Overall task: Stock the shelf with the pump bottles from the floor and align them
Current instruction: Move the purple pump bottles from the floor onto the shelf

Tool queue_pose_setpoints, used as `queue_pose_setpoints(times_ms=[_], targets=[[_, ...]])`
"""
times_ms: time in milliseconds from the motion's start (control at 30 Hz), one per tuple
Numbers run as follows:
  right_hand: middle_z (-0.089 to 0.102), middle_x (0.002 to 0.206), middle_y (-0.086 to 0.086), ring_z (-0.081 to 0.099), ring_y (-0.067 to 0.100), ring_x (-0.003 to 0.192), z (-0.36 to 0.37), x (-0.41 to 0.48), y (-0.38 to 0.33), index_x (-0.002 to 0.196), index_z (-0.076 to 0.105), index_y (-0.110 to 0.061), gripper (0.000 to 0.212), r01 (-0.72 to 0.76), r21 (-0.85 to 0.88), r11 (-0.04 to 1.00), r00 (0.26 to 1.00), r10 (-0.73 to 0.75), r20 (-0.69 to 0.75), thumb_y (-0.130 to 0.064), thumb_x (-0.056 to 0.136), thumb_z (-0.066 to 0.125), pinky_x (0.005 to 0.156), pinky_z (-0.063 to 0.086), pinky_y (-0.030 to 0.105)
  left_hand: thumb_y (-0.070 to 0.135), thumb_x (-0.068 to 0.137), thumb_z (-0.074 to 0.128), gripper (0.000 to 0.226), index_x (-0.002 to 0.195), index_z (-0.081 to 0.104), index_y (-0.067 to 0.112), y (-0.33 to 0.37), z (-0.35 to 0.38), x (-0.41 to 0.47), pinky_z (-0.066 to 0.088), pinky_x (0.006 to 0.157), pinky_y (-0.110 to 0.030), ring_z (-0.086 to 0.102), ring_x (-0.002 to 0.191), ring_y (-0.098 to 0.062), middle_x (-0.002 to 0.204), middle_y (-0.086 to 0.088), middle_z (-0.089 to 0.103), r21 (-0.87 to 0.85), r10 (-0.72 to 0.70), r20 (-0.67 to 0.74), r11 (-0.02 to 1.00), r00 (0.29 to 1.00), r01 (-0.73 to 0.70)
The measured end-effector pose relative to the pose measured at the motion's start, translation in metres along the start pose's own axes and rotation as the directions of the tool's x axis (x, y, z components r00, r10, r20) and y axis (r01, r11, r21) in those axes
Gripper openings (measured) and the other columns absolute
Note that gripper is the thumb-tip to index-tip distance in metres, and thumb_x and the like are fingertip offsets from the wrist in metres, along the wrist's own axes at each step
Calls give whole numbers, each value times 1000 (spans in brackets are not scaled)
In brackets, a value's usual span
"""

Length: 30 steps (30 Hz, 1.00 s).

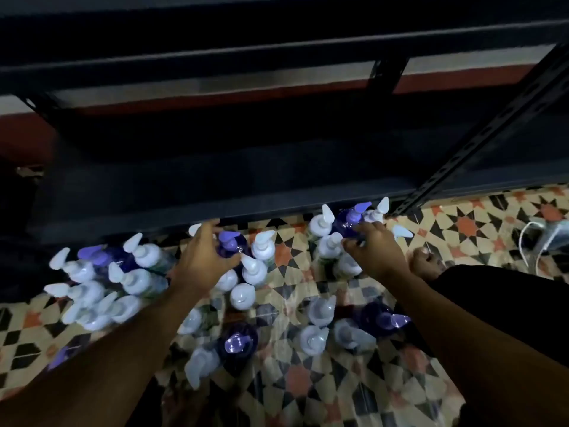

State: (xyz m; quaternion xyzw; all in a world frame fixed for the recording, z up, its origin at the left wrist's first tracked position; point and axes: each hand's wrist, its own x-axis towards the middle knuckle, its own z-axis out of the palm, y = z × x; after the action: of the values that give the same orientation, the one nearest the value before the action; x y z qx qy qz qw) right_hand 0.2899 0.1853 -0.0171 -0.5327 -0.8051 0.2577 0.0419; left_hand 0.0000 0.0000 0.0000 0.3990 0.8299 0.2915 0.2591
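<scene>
though unclear, left grip (200, 259) round bottle (229, 238)

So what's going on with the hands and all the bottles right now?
Left hand, fingers curled round the middle blue bottle.
Right hand, fingertips at the right blue bottle; grip unclear in the blur.
Those two bottles, standing on the tiled floor.
White bottles, standing on the floor in crowded clumps, pumps pointing different ways.
</scene>
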Motion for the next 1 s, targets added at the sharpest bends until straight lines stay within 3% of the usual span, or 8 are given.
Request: queue_pose_setpoints(times_ms=[100, 200, 333, 633, 833, 1000], targets=[[58, 115, 15, 59, 37, 99, 5, 8, -4, 120, 65, -17, 43, -49, 4, 999, 999, 49, -18, -45, 88, 66, 87, 51, 46, 35, 74, 87, 79, 139, 44, 24, -5, 4, 11, 47, 83, -34, 60, 98, -14, 112, 10, 62, -12, -48, 15, 999, 999, 48], [58, 117, 15, 58, 36, 101, 8, 15, -7, 119, 66, -13, 40, -102, 33, 994, 995, 102, 7, -41, 90, 65, 88, 49, 40, 31, 73, 87, 59, 122, 54, 28, -14, 5, 25, 53, 83, -37, 65, 95, -18, 105, 8, 66, 20, -97, 69, 995, 993, 96], [58, 117, 13, 55, 27, 92, 9, 25, -8, 112, 67, -11, 27, -164, 141, 976, 986, 168, -17, -28, 91, 64, 77, 40, 31, 24, 74, 82, 33, 101, 65, 31, -26, -2, 37, 55, 85, -36, 69, 88, -17, 96, 11, 71, 90, -54, 129, 995, 990, 43], [64, 102, 11, 57, 29, 87, 12, 37, -4, 112, 47, -12, 30, -300, 312, 902, 948, 317, -4, -28, 94, 64, 71, 37, 31, 25, 79, 83, 26, 99, 71, 14, -31, 14, 54, 53, 84, -39, 66, 90, -24, 91, -2, 71, 141, -16, 107, 990, 994, 1], [69, 104, 14, 63, 36, 97, 15, 53, 0, 119, 55, -5, 42, -309, 207, 928, 950, 310, 31, -32, 90, 70, 71, 37, 31, 30, 79, 85, 41, 114, 70, 15, -25, 22, 57, 40, 76, -27, 58, 86, -20, 91, -2, 66, 154, -6, 40, 988, 999, -1], [61, 84, 6, 59, 29, 82, 16, 64, 1, 103, 63, -7, 37, -287, 90, 954, 958, 285, 41, -39, 87, 74, 67, 34, 29, 32, 75, 88, 39, 103, 71, 10, -26, 24, 60, 42, 73, -29, 64, 86, -27, 87, -7, 69, 152, -55, 39, 987, 998, 48]])
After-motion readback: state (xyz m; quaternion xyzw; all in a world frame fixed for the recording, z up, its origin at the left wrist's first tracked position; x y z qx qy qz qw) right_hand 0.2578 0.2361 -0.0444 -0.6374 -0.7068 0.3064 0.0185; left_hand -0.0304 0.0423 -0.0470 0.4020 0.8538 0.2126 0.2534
